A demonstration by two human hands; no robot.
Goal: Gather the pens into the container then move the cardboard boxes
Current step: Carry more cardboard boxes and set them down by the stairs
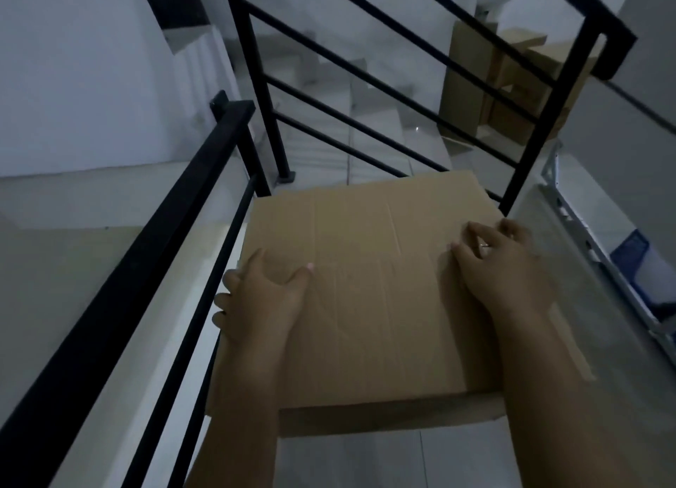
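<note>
A flat-topped cardboard box (369,286) sat on the pale tiled floor (365,462) of a landing, close beside a black stair railing (120,286) on its left. The left hand (263,297) gripped the box's left edge — thumb on top, fingers curled over the side. The right hand (501,264) lay on the top near the right edge, fingers bent and spread, tips pressing the cardboard. More cardboard boxes (501,88) stood beyond the rails, well apart — dim and blurred.
</note>
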